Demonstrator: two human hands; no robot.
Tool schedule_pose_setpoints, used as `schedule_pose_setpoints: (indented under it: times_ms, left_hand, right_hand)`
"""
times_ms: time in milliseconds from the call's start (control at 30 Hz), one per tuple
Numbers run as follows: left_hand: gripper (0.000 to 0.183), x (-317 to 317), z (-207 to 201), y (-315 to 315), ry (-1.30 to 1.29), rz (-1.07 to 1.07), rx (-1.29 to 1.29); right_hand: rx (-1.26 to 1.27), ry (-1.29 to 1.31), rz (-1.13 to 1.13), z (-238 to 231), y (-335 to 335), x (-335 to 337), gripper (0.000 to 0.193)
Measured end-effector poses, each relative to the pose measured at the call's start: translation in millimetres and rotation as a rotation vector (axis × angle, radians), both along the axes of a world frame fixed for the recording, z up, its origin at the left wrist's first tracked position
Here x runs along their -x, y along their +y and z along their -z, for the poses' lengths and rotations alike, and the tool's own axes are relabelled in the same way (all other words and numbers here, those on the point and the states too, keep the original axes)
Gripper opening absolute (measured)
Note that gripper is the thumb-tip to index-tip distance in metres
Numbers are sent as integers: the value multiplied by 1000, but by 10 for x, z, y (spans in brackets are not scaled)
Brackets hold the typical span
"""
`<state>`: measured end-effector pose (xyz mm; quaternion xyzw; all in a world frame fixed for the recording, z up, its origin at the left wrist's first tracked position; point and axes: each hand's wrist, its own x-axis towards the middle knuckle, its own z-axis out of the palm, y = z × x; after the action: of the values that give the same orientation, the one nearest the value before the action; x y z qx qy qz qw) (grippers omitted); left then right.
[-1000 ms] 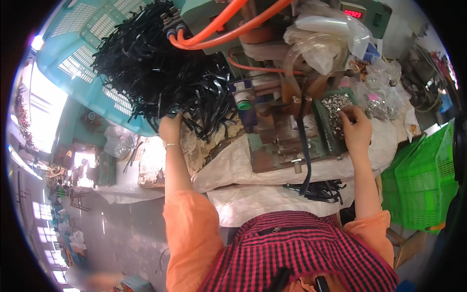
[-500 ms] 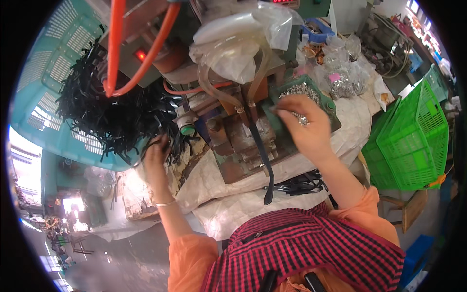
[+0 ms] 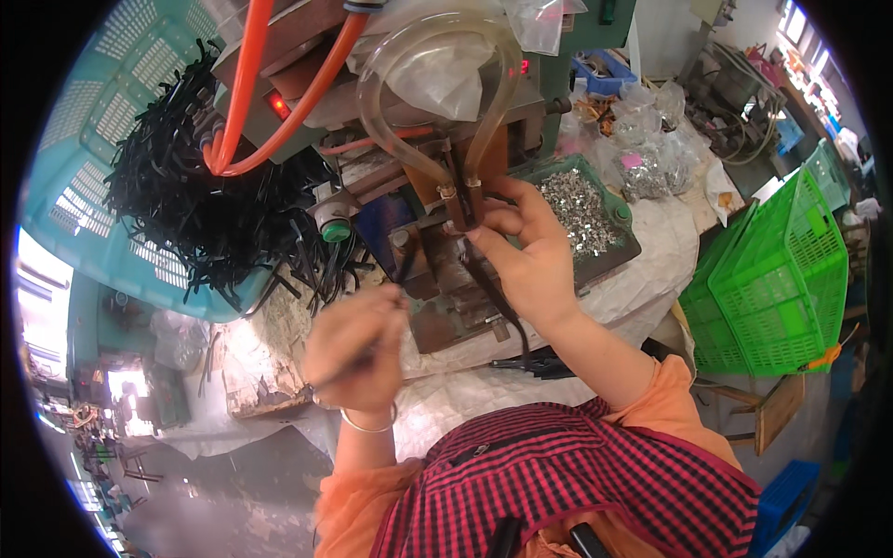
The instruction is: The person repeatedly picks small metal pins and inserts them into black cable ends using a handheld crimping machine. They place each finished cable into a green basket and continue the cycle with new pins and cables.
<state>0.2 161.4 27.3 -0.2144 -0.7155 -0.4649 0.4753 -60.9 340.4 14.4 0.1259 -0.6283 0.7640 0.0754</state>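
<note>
My right hand (image 3: 533, 256) pinches at the front of the machine's copper-brown clamp block (image 3: 462, 206); what lies between its fingertips is too small to make out. Just below those fingers, a black glasses temple (image 3: 499, 302) slants down over the machine's base, its curved tip toward me. My left hand (image 3: 358, 349), smeared by motion, is closed around another dark temple (image 3: 406, 268) in front of the machine's left side. To the right of my right hand, a green tray (image 3: 621, 216) holds many small shiny metal parts (image 3: 574, 205).
A teal basket (image 3: 79, 177) heaped with black temples (image 3: 186, 205) stands at the left. Orange hoses (image 3: 242, 93) and a green button (image 3: 336, 230) are close by. More temples (image 3: 539, 363) lie at the front edge. Bags of metal parts (image 3: 656, 158) and green crates (image 3: 772, 279) are right.
My right hand has moved left from the metal-parts tray to the clamp block. My left hand has come right and nearer me from the basket's edge. The temple's upper end has shifted down.
</note>
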Motion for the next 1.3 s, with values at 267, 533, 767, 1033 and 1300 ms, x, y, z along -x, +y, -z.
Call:
schedule_pose_setpoints:
  times_ms: [267,533,767,1033,1300]
  left_hand:
    - [29,171,158,363,134,14,603]
    - [29,229,275,355,183,32,532]
    - [28,-130,223,321,-57,36,407]
    - [13,-104,555,-1852,-429,-1026,462]
    - [16,-28,1644,-3001,-740,-1264,622]
  right_hand:
    - [-617,291,94,-35,469,131,35]
    - [-1122,360,572,990,1161,390,15]
    - [-1146,357,516,1014,1149,570,15]
    - [-756,166,525,830,1094,406,15]
    - [-669,90,529,796,1074,319,18]
